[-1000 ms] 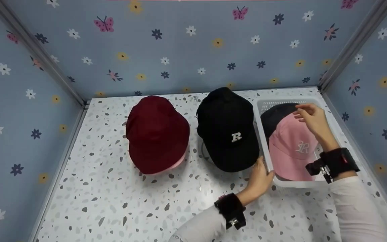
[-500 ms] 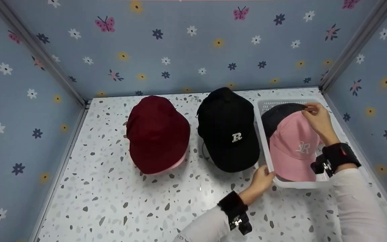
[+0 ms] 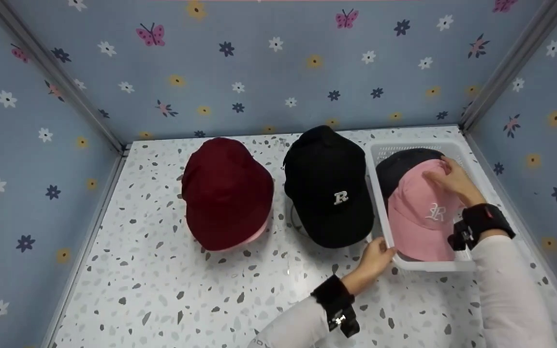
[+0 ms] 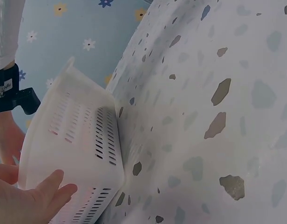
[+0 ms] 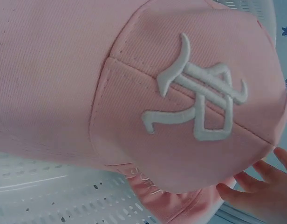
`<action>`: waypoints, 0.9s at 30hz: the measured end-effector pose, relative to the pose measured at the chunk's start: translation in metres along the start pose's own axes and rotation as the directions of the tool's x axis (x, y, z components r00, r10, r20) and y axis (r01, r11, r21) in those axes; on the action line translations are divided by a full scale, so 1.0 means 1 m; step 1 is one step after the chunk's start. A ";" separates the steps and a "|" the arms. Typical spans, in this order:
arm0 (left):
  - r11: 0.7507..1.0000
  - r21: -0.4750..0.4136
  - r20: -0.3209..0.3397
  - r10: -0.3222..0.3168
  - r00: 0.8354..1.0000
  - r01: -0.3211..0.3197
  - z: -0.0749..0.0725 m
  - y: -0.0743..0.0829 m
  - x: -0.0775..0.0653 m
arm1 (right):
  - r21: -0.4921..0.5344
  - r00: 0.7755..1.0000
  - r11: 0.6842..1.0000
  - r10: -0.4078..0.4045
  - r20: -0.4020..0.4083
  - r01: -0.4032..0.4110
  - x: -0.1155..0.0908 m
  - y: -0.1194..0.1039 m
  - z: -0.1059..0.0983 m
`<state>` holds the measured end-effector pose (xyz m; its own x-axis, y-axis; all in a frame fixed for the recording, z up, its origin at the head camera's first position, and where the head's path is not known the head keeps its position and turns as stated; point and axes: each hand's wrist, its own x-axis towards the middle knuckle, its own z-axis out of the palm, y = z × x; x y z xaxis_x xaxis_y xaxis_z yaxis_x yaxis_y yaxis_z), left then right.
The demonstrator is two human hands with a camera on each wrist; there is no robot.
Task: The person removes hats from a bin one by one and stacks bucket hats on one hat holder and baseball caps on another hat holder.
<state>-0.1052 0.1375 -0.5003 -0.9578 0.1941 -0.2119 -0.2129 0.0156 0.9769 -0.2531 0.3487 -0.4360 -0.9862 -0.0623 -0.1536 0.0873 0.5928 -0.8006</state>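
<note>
My left hand [image 3: 375, 258] holds the front left corner of a white plastic basket [image 3: 433, 266]. In the left wrist view, its fingers [image 4: 55, 186] lie against the basket's perforated outer wall [image 4: 83, 126]. A pink baseball cap [image 3: 418, 232] with white embroidered lettering lies in the basket, brim toward the front. It partly covers a dark cap [image 3: 392, 166] behind it. My right hand [image 3: 455, 183] rests at the right side of the pink cap's crown. The right wrist view shows its fingers [image 5: 246, 182] spread, their tips touching the crown's edge.
Left of the basket sits a black baseball cap [image 3: 327, 174] with a white R, close beside the basket wall. Farther left is a dark red cap [image 3: 225, 193] with a pink edge showing under it. Flower-patterned walls [image 3: 259, 67] enclose the speckled table [image 3: 162, 290].
My right hand has come down from above the basket to the caps' back edge, then onto the pink crown. My left hand has slid from the black cap's brim to the basket's corner.
</note>
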 end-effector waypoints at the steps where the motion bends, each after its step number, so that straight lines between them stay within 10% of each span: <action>1: 1.000 -0.003 0.002 -0.002 1.000 0.002 0.000 0.000 0.000 | -0.015 1.000 1.000 0.014 0.015 -0.014 0.001 0.001 0.000; 12: 1.000 -0.014 -0.002 -0.018 1.000 0.018 0.000 -0.003 0.000 | -0.106 0.997 0.991 0.078 0.012 -0.076 -0.002 0.008 0.008; 27: 1.000 0.018 -0.032 -0.011 0.999 0.012 0.000 -0.004 -0.001 | -0.126 0.970 0.983 -0.154 -0.186 0.131 -0.027 -0.012 -0.002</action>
<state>-0.1034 0.1371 -0.5038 -0.9610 0.1626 -0.2235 -0.2206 0.0358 0.9747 -0.2277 0.3446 -0.4209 -0.9967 -0.0022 0.0817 -0.0617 0.6762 -0.7342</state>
